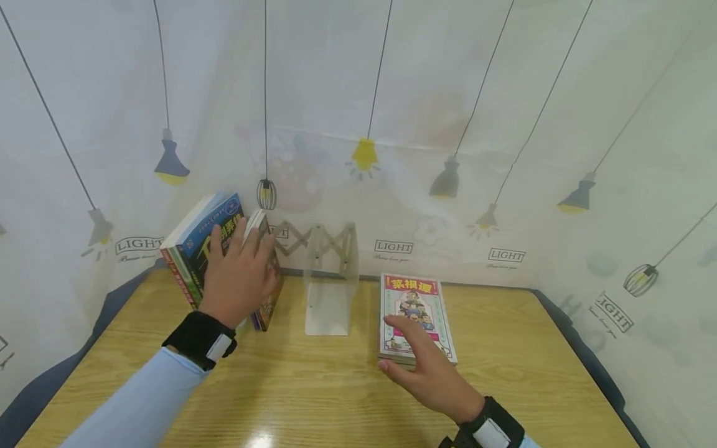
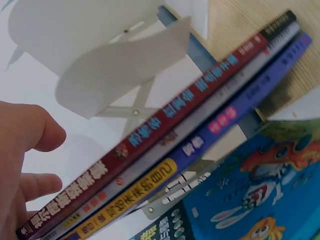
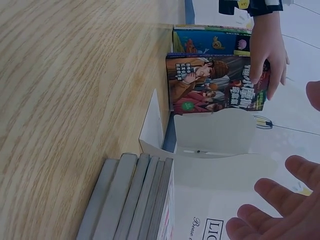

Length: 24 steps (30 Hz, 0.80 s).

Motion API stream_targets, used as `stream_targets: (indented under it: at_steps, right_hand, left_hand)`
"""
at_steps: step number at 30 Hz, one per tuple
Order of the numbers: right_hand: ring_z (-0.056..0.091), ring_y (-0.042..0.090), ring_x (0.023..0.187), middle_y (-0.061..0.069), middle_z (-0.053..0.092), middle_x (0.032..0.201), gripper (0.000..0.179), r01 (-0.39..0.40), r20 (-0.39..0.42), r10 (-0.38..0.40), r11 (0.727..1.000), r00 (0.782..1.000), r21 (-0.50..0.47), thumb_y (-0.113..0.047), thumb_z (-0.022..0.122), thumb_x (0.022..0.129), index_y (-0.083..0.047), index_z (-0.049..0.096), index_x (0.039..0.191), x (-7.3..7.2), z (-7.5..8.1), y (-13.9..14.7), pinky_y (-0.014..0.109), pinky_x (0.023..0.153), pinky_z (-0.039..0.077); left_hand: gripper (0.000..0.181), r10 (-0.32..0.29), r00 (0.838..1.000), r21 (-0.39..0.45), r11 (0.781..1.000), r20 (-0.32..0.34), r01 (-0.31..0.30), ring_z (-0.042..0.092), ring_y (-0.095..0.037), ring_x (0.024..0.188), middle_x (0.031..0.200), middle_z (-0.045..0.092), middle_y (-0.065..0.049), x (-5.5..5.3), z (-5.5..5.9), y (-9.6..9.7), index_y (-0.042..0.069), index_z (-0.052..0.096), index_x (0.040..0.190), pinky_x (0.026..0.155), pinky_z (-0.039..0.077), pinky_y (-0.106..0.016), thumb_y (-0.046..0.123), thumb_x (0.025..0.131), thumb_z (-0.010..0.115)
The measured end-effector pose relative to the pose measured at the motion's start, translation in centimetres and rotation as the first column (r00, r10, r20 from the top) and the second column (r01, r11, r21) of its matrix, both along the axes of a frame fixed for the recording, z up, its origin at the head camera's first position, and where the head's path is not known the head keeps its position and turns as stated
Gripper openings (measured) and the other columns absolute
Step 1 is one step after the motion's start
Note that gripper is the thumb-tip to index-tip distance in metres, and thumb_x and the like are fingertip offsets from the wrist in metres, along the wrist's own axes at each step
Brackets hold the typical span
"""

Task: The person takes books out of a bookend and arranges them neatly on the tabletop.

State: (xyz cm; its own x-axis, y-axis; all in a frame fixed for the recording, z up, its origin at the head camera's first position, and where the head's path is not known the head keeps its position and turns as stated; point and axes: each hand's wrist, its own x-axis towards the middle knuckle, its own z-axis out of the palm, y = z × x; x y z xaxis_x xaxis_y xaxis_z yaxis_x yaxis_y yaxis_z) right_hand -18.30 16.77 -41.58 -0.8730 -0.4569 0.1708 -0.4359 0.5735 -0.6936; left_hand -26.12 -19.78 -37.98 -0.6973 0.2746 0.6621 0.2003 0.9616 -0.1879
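The left hand, loosely spread, is touching books at the bookend's nine o'clock; the right hand's empty grip is hovering over the four-o'clock stack, apparently needing to close.

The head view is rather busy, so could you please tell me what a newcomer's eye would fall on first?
Probably the bright yellow bulb pictured on the pale backdrop, high near the centre. Next would likely come the colourful leaning books on the left of the table, with the left hand at their tops, and the book stack further right, with the right hand by its near end.
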Motion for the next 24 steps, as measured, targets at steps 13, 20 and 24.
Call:
stream_targets:
  at_steps: [13, 20, 24]
  right_hand:
    - [0.035, 0.026, 0.146, -0.001, 0.04, 0.156, 0.067, -0.006, 0.007, 0.006, 1.0, 1.0, -0.015, -0.049, 0.068, 0.093, -0.032, 0.038, 0.151, -0.1, -0.4, 0.0, 0.056, 0.115, 0.033]
    - [0.033, 0.026, 0.148, -0.003, 0.038, 0.157, 0.065, -0.013, 0.026, 0.013, 1.0, 1.0, -0.022, -0.045, 0.068, 0.094, -0.035, 0.037, 0.15, 0.0, -0.5, -0.1, 0.058, 0.116, 0.031]
    - [0.034, 0.025, 0.147, -0.003, 0.039, 0.156, 0.064, -0.017, 0.015, 0.018, 0.999, 1.0, -0.027, -0.044, 0.069, 0.094, -0.034, 0.038, 0.15, 0.0, -0.5, -0.2, 0.056, 0.116, 0.032]
  left_hand:
    - [0.057, -0.09, 0.995, -0.008, 0.996, -0.04, 0.09, 0.043, -0.046, 0.137, 0.142, 0.052, -0.029, 1.8, -1.1, 0.3, 0.004, 0.066, 0.129, 0.112, 0.032, -0.066, 0.022, 0.079, 0.085]
    - [0.043, -0.187, 0.982, 0.081, 0.979, -0.023, 0.188, 0.048, -0.047, 0.133, 0.145, 0.048, -0.031, 3.1, -1.6, 0.6, 0.003, 0.071, 0.118, 0.111, 0.034, -0.065, -0.003, 0.077, 0.082]
    - [0.037, -0.212, 0.976, 0.086, 0.973, -0.045, 0.215, 0.044, -0.047, 0.136, 0.147, 0.046, -0.032, 3.7, -2.2, 0.8, 0.001, 0.07, 0.115, 0.112, 0.033, -0.064, -0.007, 0.08, 0.078]
